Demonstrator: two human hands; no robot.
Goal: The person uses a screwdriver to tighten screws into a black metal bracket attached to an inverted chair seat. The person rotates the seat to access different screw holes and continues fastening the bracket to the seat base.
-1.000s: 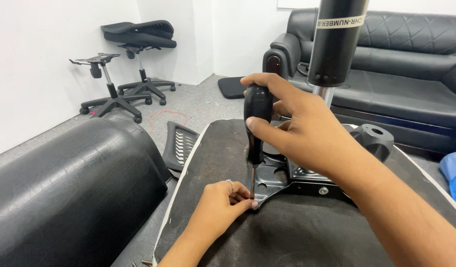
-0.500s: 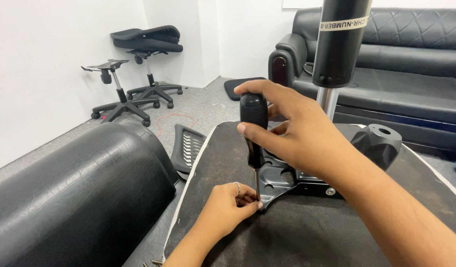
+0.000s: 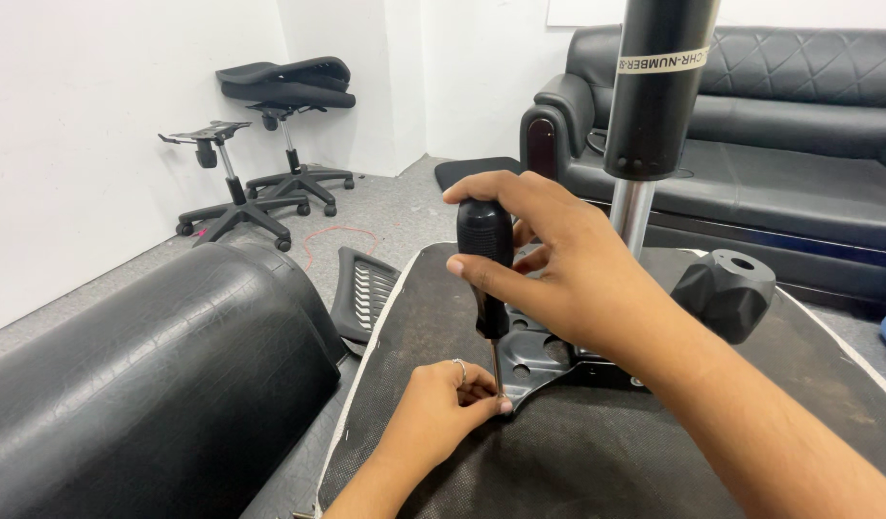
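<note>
Screwdriver (image 3: 485, 264) stands upright in your right hand (image 3: 568, 279), gripped by its black handle. Your left hand (image 3: 433, 413) pinches its tip at the metal bracket (image 3: 534, 360).

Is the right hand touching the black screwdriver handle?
Touching. The head view shows the right hand with its fingers wrapped around the screwdriver handle.

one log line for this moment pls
right hand: grips screwdriver upright | left hand: pinches at tip, on metal seat plate | base: upturned chair seat
</note>
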